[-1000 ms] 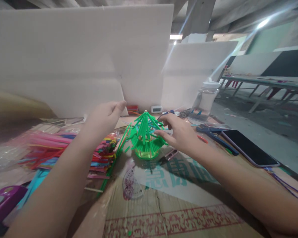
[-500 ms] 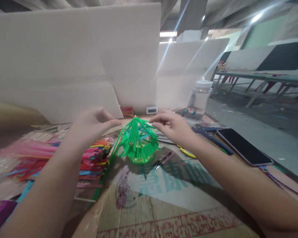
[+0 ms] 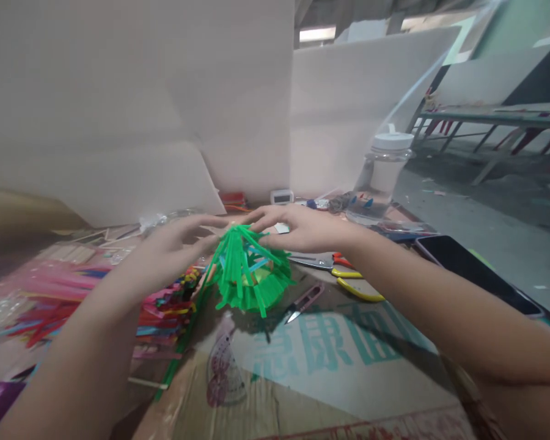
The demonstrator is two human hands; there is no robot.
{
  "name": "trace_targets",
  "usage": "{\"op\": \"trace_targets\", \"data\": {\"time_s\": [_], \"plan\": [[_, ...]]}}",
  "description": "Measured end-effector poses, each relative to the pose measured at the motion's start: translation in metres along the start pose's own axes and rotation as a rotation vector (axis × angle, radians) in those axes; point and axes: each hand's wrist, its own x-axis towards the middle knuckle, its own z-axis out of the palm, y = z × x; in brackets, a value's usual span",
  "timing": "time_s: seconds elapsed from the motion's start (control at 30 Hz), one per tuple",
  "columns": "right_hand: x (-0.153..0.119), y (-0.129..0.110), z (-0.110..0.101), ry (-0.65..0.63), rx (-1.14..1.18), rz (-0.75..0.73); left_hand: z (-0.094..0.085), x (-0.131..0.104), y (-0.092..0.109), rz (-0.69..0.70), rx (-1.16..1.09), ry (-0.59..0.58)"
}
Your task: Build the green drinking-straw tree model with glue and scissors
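A green cone-shaped piece made of fuzzy strips stands on the cardboard-covered table, its peak upward and its strips fanning down. My left hand is at its upper left side, fingers apart and reaching to the strips near the peak. From the right, my right hand curves over the upper right side, fingers parted, with the fingertips at or very near the strips. Neither hand is closed on the piece. Small pink-handled snips lie just to its right, and a clear protractor lies in front.
Bundled colourful strips lie at left. Scissors with yellow and red handles are right of the cone. Farther right are a clear bottle and a phone. White boards stand behind, near a small white device.
Both hands have come inward to the cone's upper part, the right one reaching farther left. The cone looks slightly turned, and the view has tilted down, showing more of the scissors.
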Motion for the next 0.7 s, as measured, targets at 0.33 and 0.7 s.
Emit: {"op": "trace_targets", "data": {"time_s": [0.33,0.7], "plan": [[0.001,-0.002,0.037,0.415,-0.012,0.130,0.003,0.003,0.007,0.165,-0.001,-0.097],[-0.003,-0.004,0.033,0.326,-0.017,0.154,0.011,0.005,0.006,0.166,0.112,-0.004]]}}
